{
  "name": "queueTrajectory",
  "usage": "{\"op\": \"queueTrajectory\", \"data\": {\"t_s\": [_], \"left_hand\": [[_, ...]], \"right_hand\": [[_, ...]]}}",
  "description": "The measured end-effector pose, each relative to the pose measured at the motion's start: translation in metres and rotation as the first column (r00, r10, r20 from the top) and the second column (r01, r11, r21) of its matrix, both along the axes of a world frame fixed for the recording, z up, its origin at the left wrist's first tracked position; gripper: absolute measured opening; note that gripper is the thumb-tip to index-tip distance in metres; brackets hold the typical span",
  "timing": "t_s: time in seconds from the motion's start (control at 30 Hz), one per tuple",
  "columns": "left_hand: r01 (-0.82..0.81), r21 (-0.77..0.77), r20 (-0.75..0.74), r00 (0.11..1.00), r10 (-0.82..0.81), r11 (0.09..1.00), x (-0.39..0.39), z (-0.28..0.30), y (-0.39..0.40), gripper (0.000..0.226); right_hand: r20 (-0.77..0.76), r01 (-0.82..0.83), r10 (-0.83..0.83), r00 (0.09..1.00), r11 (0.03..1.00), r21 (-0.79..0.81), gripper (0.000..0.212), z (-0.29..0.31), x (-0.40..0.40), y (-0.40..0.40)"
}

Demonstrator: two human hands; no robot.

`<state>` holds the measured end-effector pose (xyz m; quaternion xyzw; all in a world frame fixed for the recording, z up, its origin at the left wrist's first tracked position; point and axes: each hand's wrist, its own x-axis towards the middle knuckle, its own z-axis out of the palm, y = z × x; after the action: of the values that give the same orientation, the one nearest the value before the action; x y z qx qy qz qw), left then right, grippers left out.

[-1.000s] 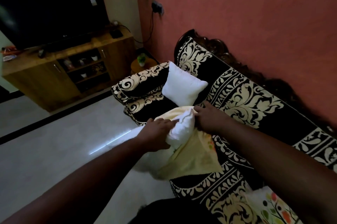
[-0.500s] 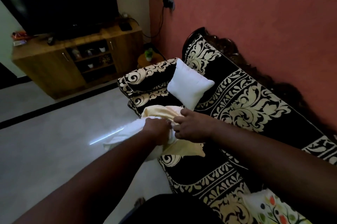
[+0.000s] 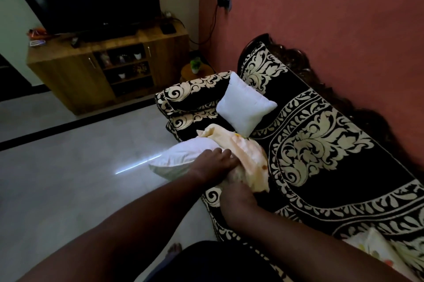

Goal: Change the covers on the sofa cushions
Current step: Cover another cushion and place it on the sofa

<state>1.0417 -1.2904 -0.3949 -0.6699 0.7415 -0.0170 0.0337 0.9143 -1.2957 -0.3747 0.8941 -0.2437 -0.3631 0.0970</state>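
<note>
A white cushion insert (image 3: 181,159) juts out over the front edge of the black and cream patterned sofa (image 3: 321,144). Its right end sits inside a pale yellow cover (image 3: 247,153). My left hand (image 3: 213,164) lies across the insert where it enters the cover, fingers reaching into the cloth. My right hand (image 3: 238,199) grips the near edge of the yellow cover from below. A second bare white cushion (image 3: 246,107) leans upright at the sofa's far end.
A flowered cover (image 3: 390,256) lies on the seat at the lower right. A wooden TV cabinet (image 3: 91,68) with a dark screen stands at the back left. A small round table with a green plant (image 3: 196,65) stands behind the sofa arm. Pale tiled floor (image 3: 68,167) spreads to the left.
My right hand has dropped from the top of the cover to its near edge. The cover has bunched further over the insert's right end, and my left hand has shifted right along the insert.
</note>
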Motion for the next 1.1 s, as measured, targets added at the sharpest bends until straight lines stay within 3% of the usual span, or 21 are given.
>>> {"op": "queueTrajectory", "data": {"t_s": [0.2,0.3,0.37,0.43,0.5,0.6,0.7,0.77,0.83,0.9,0.97,1.1], "left_hand": [[-0.219,0.029,-0.178,0.959,0.22,0.975,0.013,0.031,-0.02,0.057],[-0.234,0.033,-0.154,0.959,0.237,0.972,0.015,0.03,-0.021,0.063],[-0.241,0.048,-0.148,0.958,0.246,0.969,0.014,0.027,-0.02,0.064],[-0.283,0.035,-0.108,0.952,0.285,0.958,0.017,0.022,-0.014,0.064],[-0.368,0.041,-0.07,0.926,0.37,0.929,0.026,0.017,-0.009,0.062],[-0.474,0.115,-0.087,0.871,0.484,0.873,0.028,0.006,-0.005,0.049],[-0.515,0.15,-0.09,0.843,0.531,0.844,0.024,-0.005,-0.005,0.04],[-0.517,0.14,-0.152,0.832,0.534,0.845,0.026,-0.011,-0.005,0.044],[-0.49,0.131,-0.304,0.808,0.505,0.862,0.026,-0.01,-0.009,0.052],[-0.478,0.106,-0.451,0.758,0.471,0.872,0.022,-0.003,-0.017,0.052],[-0.498,0.06,-0.538,0.713,0.449,0.865,0.019,0.008,-0.026,0.053],[-0.612,0.009,-0.705,0.557,0.439,0.791,0.028,0.03,-0.035,0.05]], "right_hand": [[-0.074,-0.05,0.034,0.997,0.973,-0.224,0.036,0.02,0.008,-0.039],[-0.193,0.011,-0.039,0.98,0.989,-0.144,0.035,0.021,0.02,-0.044],[-0.15,0.096,-0.099,0.984,0.995,-0.022,0.034,0.024,0.025,-0.047],[0.094,-0.024,0.026,0.995,0.999,-0.027,0.031,0.035,0.021,-0.054],[0.344,-0.258,0.288,0.894,0.957,-0.13,0.033,0.043,0.012,-0.063],[0.431,-0.507,0.562,0.705,0.826,-0.248,0.018,0.039,0.004,-0.072],[0.371,-0.648,0.65,0.663,0.747,-0.15,0.012,0.039,0.001,-0.076],[0.358,-0.583,0.6,0.715,0.795,-0.167,0.014,0.031,-0.009,-0.078],[0.35,-0.412,0.473,0.808,0.88,-0.239,0.021,0.021,-0.01,-0.076],[0.249,-0.208,0.259,0.933,0.955,-0.213,0.033,0.016,0.002,-0.067],[0.106,-0.097,0.118,0.987,0.978,-0.186,0.038,0.012,0.017,-0.054],[-0.065,-0.197,0.19,0.98,0.97,-0.139,0.033,0.003,0.028,-0.039]]}}
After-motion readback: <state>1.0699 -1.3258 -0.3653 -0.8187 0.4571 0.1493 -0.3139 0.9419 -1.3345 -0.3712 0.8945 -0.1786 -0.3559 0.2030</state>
